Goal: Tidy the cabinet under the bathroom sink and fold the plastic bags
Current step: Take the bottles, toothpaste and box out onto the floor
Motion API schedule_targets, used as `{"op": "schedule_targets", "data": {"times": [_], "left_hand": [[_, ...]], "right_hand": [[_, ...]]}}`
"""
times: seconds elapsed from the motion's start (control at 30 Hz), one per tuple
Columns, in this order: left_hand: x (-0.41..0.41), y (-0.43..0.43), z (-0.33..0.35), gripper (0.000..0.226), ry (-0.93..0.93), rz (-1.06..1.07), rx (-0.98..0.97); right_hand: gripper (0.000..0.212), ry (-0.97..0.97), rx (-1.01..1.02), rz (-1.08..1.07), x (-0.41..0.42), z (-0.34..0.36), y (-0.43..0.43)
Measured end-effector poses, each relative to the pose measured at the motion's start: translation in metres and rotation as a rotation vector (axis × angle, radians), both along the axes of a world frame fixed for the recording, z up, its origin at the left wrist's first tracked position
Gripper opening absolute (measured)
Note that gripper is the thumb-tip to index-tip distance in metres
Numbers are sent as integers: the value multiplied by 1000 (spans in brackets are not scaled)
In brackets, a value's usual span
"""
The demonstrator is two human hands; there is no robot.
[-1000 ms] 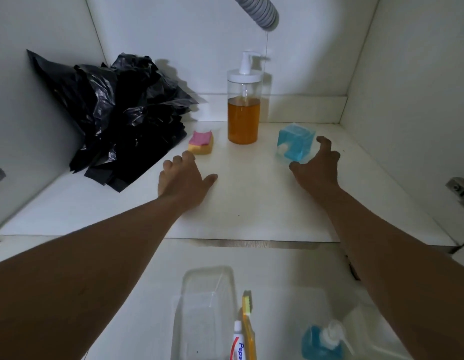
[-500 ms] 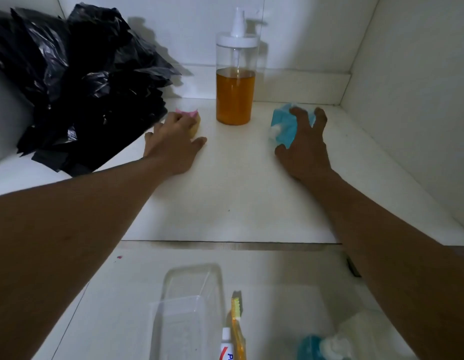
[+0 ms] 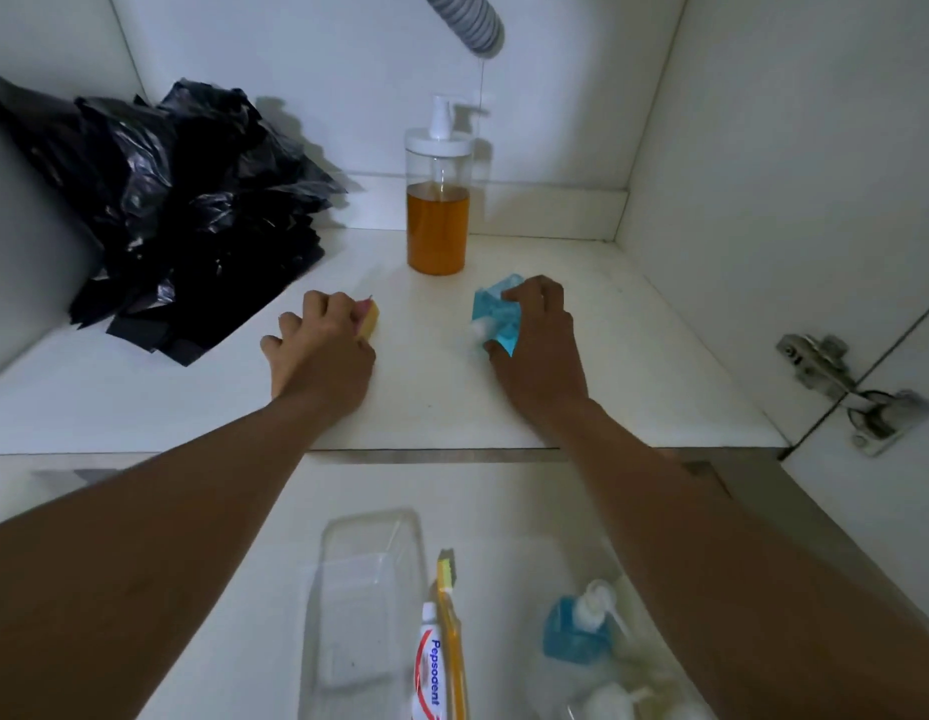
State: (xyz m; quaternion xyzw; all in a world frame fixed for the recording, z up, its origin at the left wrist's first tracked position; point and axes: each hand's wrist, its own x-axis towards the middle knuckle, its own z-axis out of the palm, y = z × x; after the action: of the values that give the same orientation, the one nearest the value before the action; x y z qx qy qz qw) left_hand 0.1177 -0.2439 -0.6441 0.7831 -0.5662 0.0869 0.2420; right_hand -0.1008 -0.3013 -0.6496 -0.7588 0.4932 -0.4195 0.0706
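A heap of crumpled black plastic bags [image 3: 182,210] lies in the back left corner of the white cabinet floor [image 3: 140,397]. My left hand [image 3: 322,350] is closed over a small pink and yellow sponge [image 3: 370,319], mostly hidden under my fingers. My right hand [image 3: 538,340] grips a small blue bottle [image 3: 496,314] tilted on the cabinet floor. Between and behind my hands stands a clear pump bottle of amber liquid [image 3: 438,200].
On the floor in front of the cabinet stand a clear plastic box [image 3: 363,605], a toothpaste tube [image 3: 428,667], a yellow toothbrush [image 3: 449,615] and a clear container holding a blue pump bottle [image 3: 576,631]. A grey corrugated hose [image 3: 473,18] hangs above. A door hinge [image 3: 847,387] sits right.
Both hands reached deeper into the cabinet, then closed: the left over the sponge, the right around the blue bottle, which has tilted and shifted toward the front.
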Motion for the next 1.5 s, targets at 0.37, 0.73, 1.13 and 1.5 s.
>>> {"op": "schedule_targets", "data": {"times": [0.37,0.73,1.13,1.5], "left_hand": [[-59,136,-24,37,8,-266,-247],[-89,188,-93,32,135,-338,-217],[-116,157,-108,25,198,-355,88],[-135,142,-144,39,128,-424,328]], "right_hand": [[56,-128,2,116,5,-12,159],[69,134,236,87,-52,-44,208],[46,222,717,214,-60,-26,142],[49,597,1064,100,-48,-56,99]]}}
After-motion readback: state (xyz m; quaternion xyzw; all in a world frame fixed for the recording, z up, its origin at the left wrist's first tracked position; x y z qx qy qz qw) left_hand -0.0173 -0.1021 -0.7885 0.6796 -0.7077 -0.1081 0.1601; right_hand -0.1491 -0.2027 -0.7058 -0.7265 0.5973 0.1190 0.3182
